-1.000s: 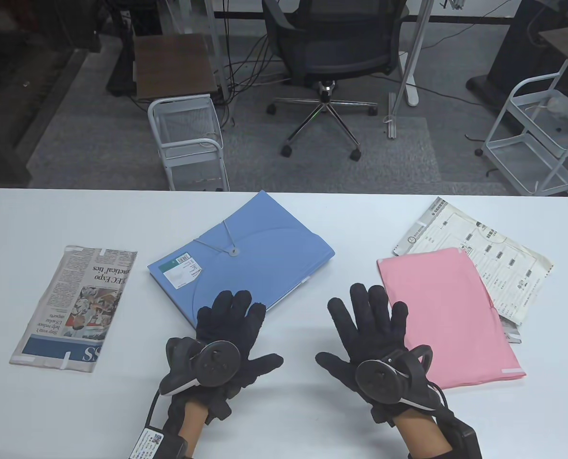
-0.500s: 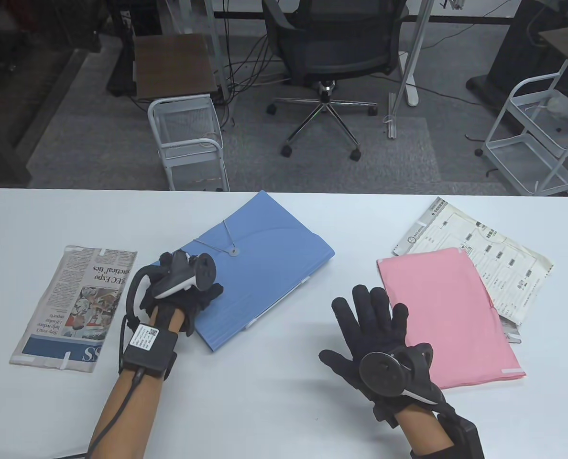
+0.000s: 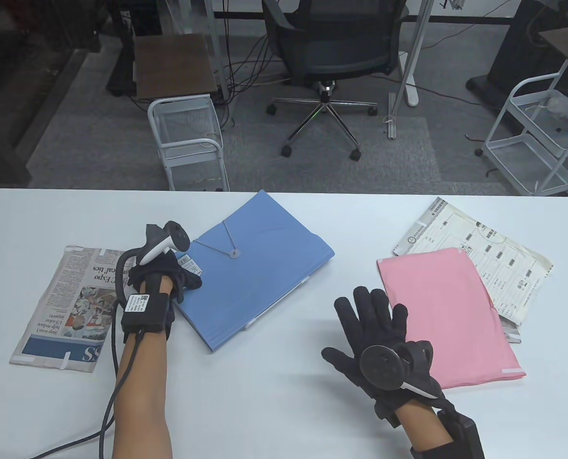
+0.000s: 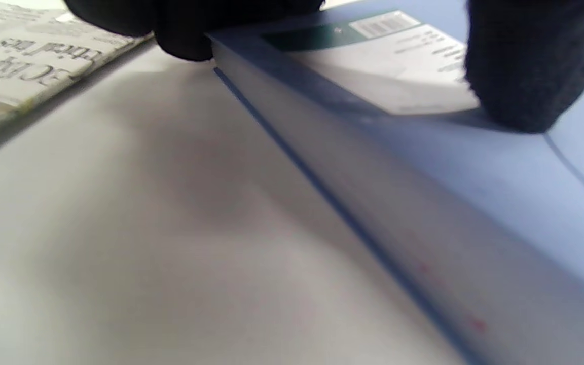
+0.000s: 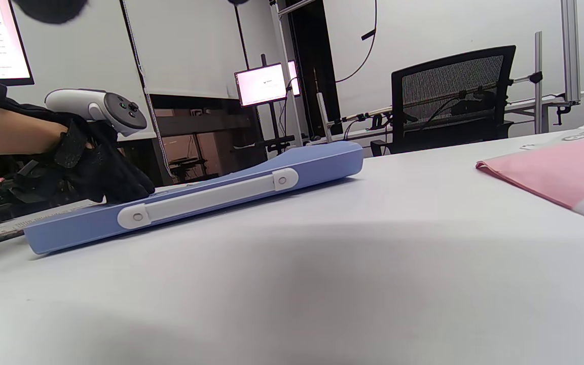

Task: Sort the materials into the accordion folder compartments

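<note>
The blue accordion folder (image 3: pixel 260 277) lies closed on the white table (image 3: pixel 274 392), its elastic string looped round a button (image 3: pixel 234 252). My left hand (image 3: pixel 186 277) grips the folder's left corner. In the left wrist view the thumb (image 4: pixel 525 66) presses on the white label and the fingers (image 4: pixel 185 30) wrap the corner edge of the folder (image 4: pixel 424 203). My right hand (image 3: pixel 370 320) is open with fingers spread, just left of the pink sheet (image 3: pixel 446 311), holding nothing. The right wrist view shows the folder's spine (image 5: pixel 211 197).
A folded newspaper (image 3: pixel 73 306) lies left of the folder, close to my left wrist. A white printed form (image 3: pixel 494 258) lies partly under the pink sheet at the right. A chair and wire carts stand beyond the table's far edge.
My left hand moved from the table's front, forward and left, turned over and took hold of the folder's left corner. My right hand barely shifted.
</note>
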`<control>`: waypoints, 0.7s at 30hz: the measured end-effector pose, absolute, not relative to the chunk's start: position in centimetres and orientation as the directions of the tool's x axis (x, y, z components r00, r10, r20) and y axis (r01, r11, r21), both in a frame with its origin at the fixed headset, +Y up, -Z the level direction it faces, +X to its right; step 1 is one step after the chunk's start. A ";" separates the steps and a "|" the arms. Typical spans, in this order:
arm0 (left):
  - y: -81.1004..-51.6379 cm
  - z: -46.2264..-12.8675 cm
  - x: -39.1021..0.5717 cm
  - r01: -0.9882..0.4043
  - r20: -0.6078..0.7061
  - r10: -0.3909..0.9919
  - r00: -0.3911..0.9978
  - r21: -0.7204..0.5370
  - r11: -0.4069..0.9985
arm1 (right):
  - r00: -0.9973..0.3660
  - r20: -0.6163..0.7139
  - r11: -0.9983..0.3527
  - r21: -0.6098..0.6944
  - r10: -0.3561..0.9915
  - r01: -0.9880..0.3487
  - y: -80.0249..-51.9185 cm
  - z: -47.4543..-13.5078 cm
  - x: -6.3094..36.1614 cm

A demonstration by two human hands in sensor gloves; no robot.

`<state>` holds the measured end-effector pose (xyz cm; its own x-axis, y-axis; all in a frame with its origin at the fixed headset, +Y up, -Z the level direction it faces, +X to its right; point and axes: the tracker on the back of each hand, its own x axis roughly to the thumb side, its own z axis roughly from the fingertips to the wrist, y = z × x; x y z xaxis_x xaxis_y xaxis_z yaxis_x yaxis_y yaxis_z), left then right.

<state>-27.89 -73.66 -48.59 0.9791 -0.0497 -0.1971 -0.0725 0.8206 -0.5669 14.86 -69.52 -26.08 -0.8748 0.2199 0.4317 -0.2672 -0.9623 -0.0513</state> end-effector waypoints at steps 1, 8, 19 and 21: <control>-73.6 -48.9 -27.7 -0.058 -0.194 -0.070 0.979 -0.583 0.811 | -0.875 0.428 -0.961 -0.048 0.226 -0.272 -69.5 -26.1 14.9; -73.5 -50.3 -26.9 -0.006 -0.204 -0.147 0.968 -0.604 0.797 | -0.884 0.412 -0.964 -0.049 0.220 -0.263 -69.4 -26.2 15.2; -73.2 -49.5 -27.6 -0.048 -0.276 -0.108 0.955 -0.503 0.863 | -0.885 0.403 -0.958 -0.060 0.234 -0.280 -69.0 -26.3 15.5; -72.9 -49.2 -27.2 0.010 -0.258 -0.161 0.953 -0.503 0.864 | -0.884 0.404 -0.956 -0.066 0.235 -0.285 -68.9 -26.3 15.5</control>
<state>-27.17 -72.90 -49.19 0.9526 -0.1611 -0.2581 0.0098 0.8641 -0.5033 15.49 -68.87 -26.27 -0.8840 0.2355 0.4038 -0.2848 -0.9563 -0.0659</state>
